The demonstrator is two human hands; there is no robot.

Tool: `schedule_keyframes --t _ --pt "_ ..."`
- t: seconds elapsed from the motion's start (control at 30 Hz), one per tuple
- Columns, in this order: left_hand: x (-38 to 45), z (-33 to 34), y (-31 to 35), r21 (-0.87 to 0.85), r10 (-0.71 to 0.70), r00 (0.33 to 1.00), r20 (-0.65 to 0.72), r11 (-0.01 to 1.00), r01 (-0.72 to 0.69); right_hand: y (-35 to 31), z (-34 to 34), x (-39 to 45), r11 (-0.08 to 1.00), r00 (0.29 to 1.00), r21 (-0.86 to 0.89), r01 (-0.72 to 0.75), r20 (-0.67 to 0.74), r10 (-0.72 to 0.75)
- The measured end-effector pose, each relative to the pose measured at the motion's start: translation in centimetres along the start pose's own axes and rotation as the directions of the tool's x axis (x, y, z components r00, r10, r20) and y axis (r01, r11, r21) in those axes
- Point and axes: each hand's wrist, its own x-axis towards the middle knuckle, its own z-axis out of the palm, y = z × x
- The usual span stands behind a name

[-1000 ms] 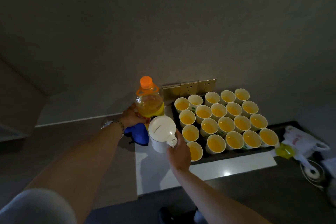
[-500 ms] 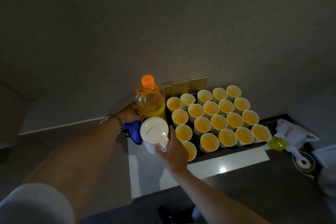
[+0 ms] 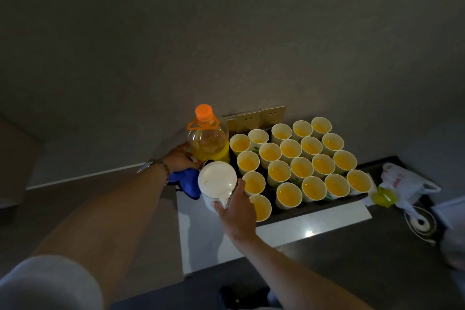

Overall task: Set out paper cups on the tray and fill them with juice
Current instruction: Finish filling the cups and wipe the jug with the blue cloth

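Paper cups (image 3: 300, 167) filled with orange juice crowd a dark tray (image 3: 314, 205) at about 3 o'clock from the middle of my view, packed rim to rim in slanting rows; I count roughly twenty, though the nearest one, at 6 o'clock of the group, is partly covered by my right hand (image 3: 237, 211) and the tray's far edge is lost behind the cups. Each visible cup holds juice well below its rim. At 9 o'clock of the tray stands a white lidded jug (image 3: 217, 184); its contents cannot be seen under the lid. My right hand rests against the jug's near side with fingers curled at what looks like its handle, but the handle itself is mostly hidden, so I cannot tell whether the grip is closed. At 11 o'clock of the jug a clear juice bottle (image 3: 208, 139) with an orange cap stands upright, about a third full of yellow juice. My left hand (image 3: 180, 158) is wrapped round the bottle's lower left side, its fingers hidden behind it. A blue cloth (image 3: 186, 181) lies bunched just beside the jug, under the left wrist. All of this sits on a pale worktop (image 3: 201, 241) against a dim wall carrying brass-coloured sockets (image 3: 259, 118) at 12 o'clock of the tray. At 3 o'clock of the tray lie a yellow-green lid-like object (image 3: 383, 197), hard to identify, a white plastic bag (image 3: 402, 181) and a coiled white cable (image 3: 420, 221), cut by shadow.
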Motion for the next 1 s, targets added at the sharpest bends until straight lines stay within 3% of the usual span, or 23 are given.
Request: schedule_keyframes --t 0.27,0.37,0.47,0.57,0.67,0.87,0.93,1.0 --pt "-1.5 -1.2 -3.3 0.053 -0.238 0.971 -0.033 0.969 0.240 -0.2 0.0 -0.4 0.996 1.000 -0.090 -0.020 -0.022 0.018" --pt "-2.9 -1.4 -3.9 -0.013 -0.246 0.969 0.002 0.969 0.246 -0.8 -0.4 -1.1 0.971 0.978 -0.221 0.095 -0.163 -0.133" --pt "-5.1 -1.1 -3.4 -0.167 -0.241 0.970 0.022 0.956 0.241 -1.8 -0.3 -1.8 0.953 0.929 -0.162 0.258 -0.231 -0.291" --pt "-7.4 -0.5 -2.9 -0.382 -0.227 0.968 0.107 0.890 0.251 -3.2 -0.2 -2.1 0.892 0.882 -0.049 0.449 -0.133 -0.451" --pt "-9.2 -0.7 -2.8 -0.498 -0.222 0.961 0.164 0.822 0.275 -4.6 0.2 -2.2 0.848 0.850 -0.050 0.527 0.043 -0.525" --pt "-11.9 -1.5 -2.8 -0.579 -0.231 0.946 0.229 0.749 0.323 -6.1 0.7 -2.3 0.863 0.858 0.046 0.503 0.092 -0.505" --pt "-12.8 -1.9 -3.0 -0.604 -0.211 0.940 0.268 0.724 0.335 -6.5 0.5 -1.9 0.894 0.890 0.128 0.430 0.108 -0.444" --pt "-13.5 -2.2 -3.1 -0.632 -0.173 0.945 0.279 0.708 0.316 -7.2 0.1 -1.3 0.909 0.934 0.327 0.259 0.156 -0.322"
